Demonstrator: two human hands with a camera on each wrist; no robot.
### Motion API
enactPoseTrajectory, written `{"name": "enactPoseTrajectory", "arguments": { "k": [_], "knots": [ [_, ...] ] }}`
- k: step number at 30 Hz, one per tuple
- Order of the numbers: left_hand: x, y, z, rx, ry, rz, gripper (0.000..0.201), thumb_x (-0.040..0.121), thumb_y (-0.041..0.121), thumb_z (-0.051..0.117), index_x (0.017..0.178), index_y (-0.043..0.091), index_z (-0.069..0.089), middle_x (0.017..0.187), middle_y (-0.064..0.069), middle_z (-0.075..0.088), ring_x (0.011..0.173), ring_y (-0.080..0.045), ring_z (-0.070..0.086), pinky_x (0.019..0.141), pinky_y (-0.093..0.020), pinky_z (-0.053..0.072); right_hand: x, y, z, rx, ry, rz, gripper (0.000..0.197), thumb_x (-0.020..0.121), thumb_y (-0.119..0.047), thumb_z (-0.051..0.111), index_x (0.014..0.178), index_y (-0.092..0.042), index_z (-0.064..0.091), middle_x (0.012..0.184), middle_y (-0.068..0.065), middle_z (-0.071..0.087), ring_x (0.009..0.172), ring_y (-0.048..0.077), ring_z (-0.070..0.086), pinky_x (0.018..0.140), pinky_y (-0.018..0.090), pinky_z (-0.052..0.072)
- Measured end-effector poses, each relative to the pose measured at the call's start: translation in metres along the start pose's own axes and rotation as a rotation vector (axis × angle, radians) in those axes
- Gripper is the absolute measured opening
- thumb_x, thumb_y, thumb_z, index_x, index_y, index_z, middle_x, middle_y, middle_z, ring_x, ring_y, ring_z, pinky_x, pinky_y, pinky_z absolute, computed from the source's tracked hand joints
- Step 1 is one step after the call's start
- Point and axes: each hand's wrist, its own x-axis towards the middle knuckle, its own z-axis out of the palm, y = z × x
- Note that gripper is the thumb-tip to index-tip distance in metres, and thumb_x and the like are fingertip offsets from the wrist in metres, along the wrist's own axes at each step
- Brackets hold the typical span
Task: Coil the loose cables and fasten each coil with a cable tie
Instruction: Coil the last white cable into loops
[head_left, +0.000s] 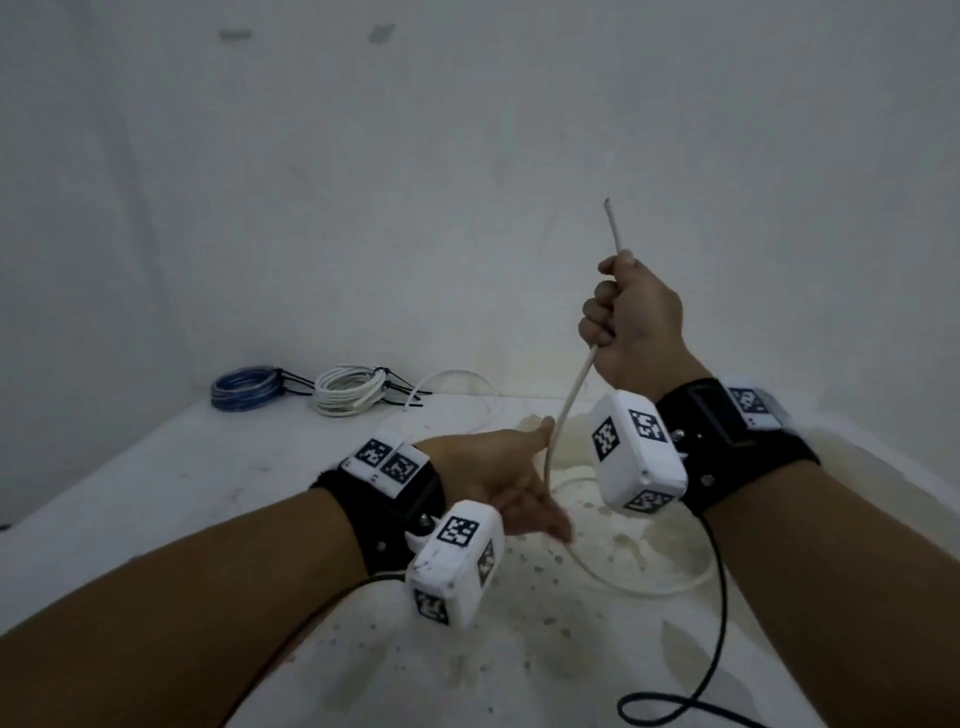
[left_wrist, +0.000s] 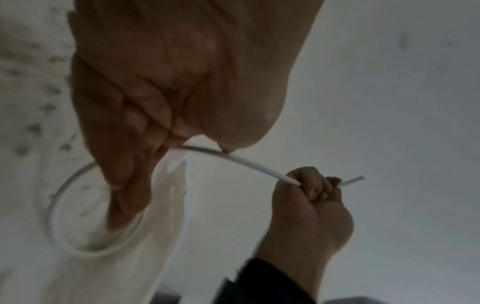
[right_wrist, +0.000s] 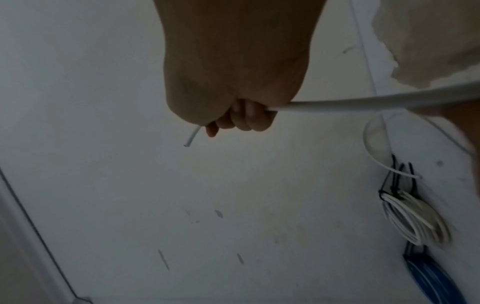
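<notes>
Loose white cable (head_left: 574, 387): one item, uncoiled, centre right of the head view. We hold it near its end in our right hand (head_left: 634, 322), fingers curled in a fist around it; the short free end sticks up above the fist toward the upper middle of the frame. Below the fist it slants down to the left past our left hand (head_left: 498, 483), then sweeps in a wide loop on the stained white surface (head_left: 156, 483) at lower centre

Left hand: fingers straight and relaxed, palm turned toward the right. In the left wrist view the cable (left_wrist: 249, 164) passes between the thumb and the fingers (left_wrist: 124, 144), touching the thumb tip; no curled grasp shows, so we list it as loosely guiding, not gripping. The right hand (left_wrist: 309, 197) shows in the lower right of that frame, fisted on the cable

Right wrist view: right hand (right_wrist: 233, 82) at upper centre, cable (right_wrist: 363, 102) leaving it to the right edge, short end poking out lower left of the fist

White coil (head_left: 349, 391): bundled, black cable ties (head_left: 402, 391) around it, tails pointing right; middle left of the head view

Blue coil (head_left: 245, 388): bundled, black tie at its right side; just left of the white coil

Black cord (head_left: 719, 613): runs from our right wristband down to the bottom right edge, looping there
</notes>
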Motion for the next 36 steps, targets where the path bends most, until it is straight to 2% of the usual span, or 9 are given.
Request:
{"name": "enactPoseTrajectory", "arguments": {
  "k": [4,6,9,15,21,24,30,33,36],
  "knots": [
    [-0.007,0.008,-0.013,-0.527,0.360,0.282,0.016,0.101,0.007,0.043,0.093,-0.001,0.053,0.076,-0.015,0.061,0.050,-0.008,0.064,0.051,-0.021,0.053,-0.007,0.028,0.016,-0.201,-0.011,0.050,0.032,0.106,-0.024,0.039,0.078,-0.012,0.052,0.049,-0.003,0.027,0.037,0.010,0.019,0.037,0.018,0.016],
    [-0.017,0.017,-0.030,-0.825,0.480,0.471,0.022,0.098,-0.009,0.027,0.088,-0.003,0.045,0.071,-0.020,0.055,0.056,-0.022,0.060,0.054,-0.034,0.055,-0.008,0.037,0.010,-0.496,-0.029,0.048,0.033,0.103,-0.024,0.046,0.076,-0.010,0.059,0.051,0.000,0.029,0.039,0.013,0.023,0.038,0.020,0.019],
    [-0.026,0.030,-0.050,-0.895,0.590,0.500,0.027,0.100,-0.006,0.027,0.079,0.000,0.042,0.064,-0.017,0.050,0.060,-0.024,0.046,0.067,-0.040,0.050,-0.011,0.039,-0.008,-0.727,-0.028,0.046,0.033,0.100,-0.022,0.053,0.074,-0.008,0.068,0.051,0.001,0.033,0.044,0.016,0.024,0.041,0.023,0.021],
    [-0.022,0.033,-0.074,-0.578,0.765,0.485,0.025,0.101,-0.001,0.034,0.086,-0.002,0.053,0.068,-0.009,0.044,0.050,-0.016,0.039,0.041,-0.025,0.050,-0.010,0.042,-0.030,-0.822,-0.093,0.136,0.033,0.102,-0.024,0.048,0.080,-0.006,0.065,0.057,0.003,0.031,0.044,0.016,0.026,0.041,0.025,0.024],
    [-0.030,0.022,-0.102,-0.637,0.884,0.476,0.029,0.100,-0.004,0.033,0.078,-0.002,0.051,0.072,-0.014,0.047,0.055,-0.018,0.042,0.038,-0.025,0.050,-0.002,0.047,-0.041,-0.967,-0.093,0.131,0.033,0.101,-0.021,0.047,0.078,-0.004,0.064,0.054,0.003,0.036,0.045,0.018,0.029,0.044,0.027,0.024],
    [-0.032,0.011,-0.114,-0.357,0.941,0.407,0.038,0.096,-0.011,0.034,0.071,-0.006,0.062,0.064,-0.013,0.052,0.053,-0.019,0.041,0.040,-0.021,0.040,0.002,0.042,-0.040,-1.051,-0.159,0.136,0.025,0.096,-0.011,0.046,0.081,-0.001,0.064,0.055,0.002,0.037,0.044,0.017,0.029,0.045,0.027,0.023],
    [-0.038,0.025,-0.105,0.291,1.063,0.592,0.024,0.102,0.013,0.049,0.096,0.009,0.072,0.074,0.001,0.055,0.060,-0.011,0.048,0.046,-0.012,0.036,0.008,0.059,0.004,-0.463,-0.426,0.177,0.028,0.105,-0.015,0.038,0.088,-0.007,0.059,0.054,-0.001,0.028,0.042,0.011,0.022,0.042,0.024,0.023],
    [-0.040,0.037,-0.106,0.779,1.182,0.499,0.024,0.100,0.017,0.052,0.107,0.012,0.075,0.095,0.001,0.068,0.086,-0.015,0.059,0.061,-0.012,0.038,0.019,0.076,0.015,-0.885,-0.336,-0.004,0.030,0.102,-0.020,0.041,0.089,-0.008,0.066,0.062,0.002,0.048,0.048,0.016,0.045,0.048,0.028,0.041],
    [-0.039,0.041,-0.104,1.092,0.972,0.349,0.025,0.100,0.018,0.052,0.108,0.012,0.075,0.093,0.001,0.072,0.081,-0.006,0.062,0.064,-0.011,0.038,0.039,0.091,-0.004,-1.184,-0.026,-0.015,0.023,0.093,-0.016,0.045,0.080,-0.006,0.060,0.077,0.006,0.061,0.069,0.027,0.062,0.065,0.028,0.042]
  ]
}}
